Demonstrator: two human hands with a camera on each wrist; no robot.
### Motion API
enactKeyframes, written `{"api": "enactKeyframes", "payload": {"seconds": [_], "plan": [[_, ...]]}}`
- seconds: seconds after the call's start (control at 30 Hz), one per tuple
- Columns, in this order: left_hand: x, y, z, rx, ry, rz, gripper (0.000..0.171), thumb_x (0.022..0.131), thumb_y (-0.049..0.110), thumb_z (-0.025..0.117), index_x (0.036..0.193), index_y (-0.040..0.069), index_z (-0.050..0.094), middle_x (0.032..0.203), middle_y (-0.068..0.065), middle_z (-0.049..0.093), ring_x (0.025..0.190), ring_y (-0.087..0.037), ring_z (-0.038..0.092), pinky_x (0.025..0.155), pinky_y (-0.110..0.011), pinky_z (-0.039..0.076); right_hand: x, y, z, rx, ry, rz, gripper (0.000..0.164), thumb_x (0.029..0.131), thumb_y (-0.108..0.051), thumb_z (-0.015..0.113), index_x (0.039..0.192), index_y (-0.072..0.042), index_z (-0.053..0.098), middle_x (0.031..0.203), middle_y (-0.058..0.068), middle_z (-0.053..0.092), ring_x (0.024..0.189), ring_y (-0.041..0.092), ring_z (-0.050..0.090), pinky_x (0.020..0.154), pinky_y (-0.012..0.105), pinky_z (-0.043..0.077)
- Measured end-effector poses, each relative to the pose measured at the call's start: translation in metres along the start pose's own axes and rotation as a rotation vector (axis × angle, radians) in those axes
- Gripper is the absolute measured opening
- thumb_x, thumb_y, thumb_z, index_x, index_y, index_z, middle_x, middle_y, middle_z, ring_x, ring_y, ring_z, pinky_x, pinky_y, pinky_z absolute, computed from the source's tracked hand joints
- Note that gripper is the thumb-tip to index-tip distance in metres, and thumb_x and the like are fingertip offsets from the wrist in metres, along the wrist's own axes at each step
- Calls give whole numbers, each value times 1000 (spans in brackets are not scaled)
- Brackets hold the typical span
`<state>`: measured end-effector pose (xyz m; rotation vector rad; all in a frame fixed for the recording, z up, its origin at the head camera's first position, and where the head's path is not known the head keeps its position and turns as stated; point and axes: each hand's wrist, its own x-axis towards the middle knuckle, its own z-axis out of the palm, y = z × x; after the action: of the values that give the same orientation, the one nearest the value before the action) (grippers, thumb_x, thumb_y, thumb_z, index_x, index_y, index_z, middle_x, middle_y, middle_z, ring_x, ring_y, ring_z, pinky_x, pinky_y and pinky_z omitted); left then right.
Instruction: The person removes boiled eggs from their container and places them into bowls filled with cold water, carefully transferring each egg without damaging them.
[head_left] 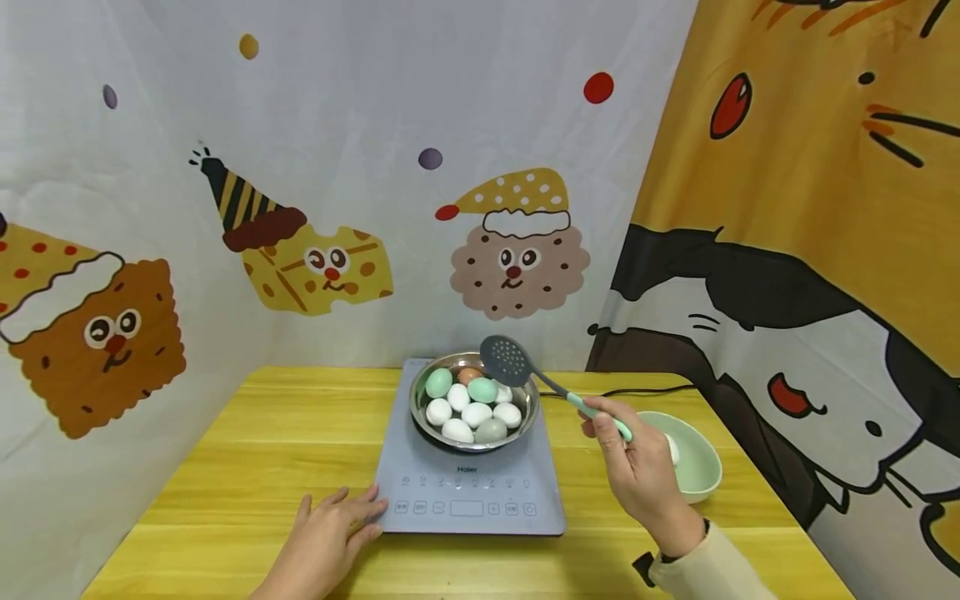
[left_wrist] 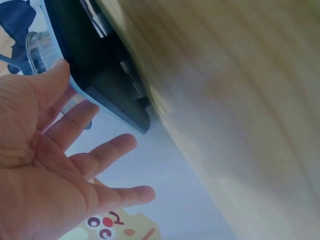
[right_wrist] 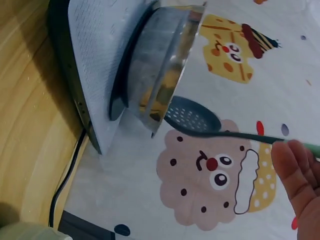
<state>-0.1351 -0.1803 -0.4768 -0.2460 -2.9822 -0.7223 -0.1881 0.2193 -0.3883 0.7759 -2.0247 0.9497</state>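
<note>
My right hand (head_left: 637,467) grips the green handle of a slotted spoon (head_left: 506,360). Its dark perforated head is over the back right rim of a metal bowl (head_left: 534,408) and looks bare. White, green and brown eggs (head_left: 476,414) fill the bowl, which stands on a grey induction cooktop (head_left: 468,483). My left hand (head_left: 330,533) has its fingers spread, with fingertips at the cooktop's front left corner. In the left wrist view the palm and spread fingers (left_wrist: 107,155) hold nothing. The right wrist view shows the spoon's head (right_wrist: 192,117) beside the bowl's rim.
A pale green bowl (head_left: 701,467) with a white egg (head_left: 672,450) in it stands to the right, partly behind my right hand. A black cable (head_left: 648,390) runs along the back of the wooden table (head_left: 247,467). A printed cloth (head_left: 337,108) hangs behind.
</note>
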Motion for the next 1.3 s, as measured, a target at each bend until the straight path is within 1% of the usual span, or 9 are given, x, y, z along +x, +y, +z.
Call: {"api": "enactKeyframes", "payload": {"seconds": [0.07, 0.23, 0.4, 0.5, 0.63, 0.73, 0.8, 1.13, 1.3], "plan": [[0, 0, 0, -1, 0, 0, 35, 92, 25, 82, 127, 22, 79, 146, 2, 70, 135, -48, 63, 111, -92, 23, 3, 4, 3, -8, -48, -28, 25, 104, 6, 58, 124, -1, 72, 90, 7, 79, 79, 17, 77, 66, 13, 56], [1, 0, 0, -3, 8, 5, 35, 93, 25, 82, 127, 22, 79, 146, 2, 70, 134, -47, 63, 110, -92, 23, 11, 17, 5, 52, -154, -67, 28, 103, 8, 60, 126, -3, 72, 97, 6, 80, 82, 20, 79, 76, 15, 60], [1, 0, 0, -2, 9, 5, 35, 92, 25, 82, 127, 22, 79, 146, 2, 70, 133, -47, 64, 110, -93, 23, 15, 29, 3, 158, -217, 7, 29, 106, 8, 54, 125, -5, 72, 100, 3, 78, 85, 13, 76, 85, 17, 60], [1, 0, 0, 3, 13, 6, 35, 92, 24, 83, 127, 22, 79, 146, 2, 70, 133, -47, 65, 110, -92, 24, 16, 34, 4, 267, -183, 133, 29, 112, 3, 45, 126, -1, 70, 101, 1, 77, 83, 16, 74, 82, 23, 63], [1, 0, 0, -1, 13, 4, 35, 92, 24, 83, 127, 22, 79, 146, 2, 70, 132, -47, 65, 110, -92, 24, 21, 39, 7, 419, -83, 411, 41, 119, -23, 37, 127, 5, 66, 100, 5, 79, 80, 22, 75, 76, 32, 67], [1, 0, 0, -6, 12, -4, 35, 92, 24, 83, 127, 22, 79, 146, 2, 70, 133, -47, 64, 110, -92, 24, 25, 40, 8, 497, -24, 607, 55, 117, -44, 37, 129, 3, 64, 102, 10, 81, 81, 20, 76, 77, 34, 67], [1, 0, 1, -5, 11, -6, 35, 92, 24, 83, 127, 22, 79, 146, 3, 70, 133, -47, 64, 111, -92, 23, 25, 39, 9, 524, 2, 678, 60, 115, -50, 39, 129, 2, 64, 102, 12, 81, 81, 20, 76, 77, 34, 67], [1, 0, 2, -14, 11, -19, 35, 92, 23, 83, 127, 23, 79, 145, 3, 70, 132, -47, 64, 111, -92, 23, 23, 18, 13, 545, 74, 745, 61, 114, -51, 41, 129, 4, 63, 97, 7, 81, 77, 19, 76, 75, 34, 68], [1, 0, 3, -14, 13, -16, 34, 92, 22, 83, 126, 22, 80, 145, 3, 71, 132, -46, 65, 111, -91, 23, 18, 6, 15, 548, 57, 738, 59, 116, -48, 38, 130, 4, 62, 97, 8, 81, 78, 17, 76, 74, 34, 68]]}}
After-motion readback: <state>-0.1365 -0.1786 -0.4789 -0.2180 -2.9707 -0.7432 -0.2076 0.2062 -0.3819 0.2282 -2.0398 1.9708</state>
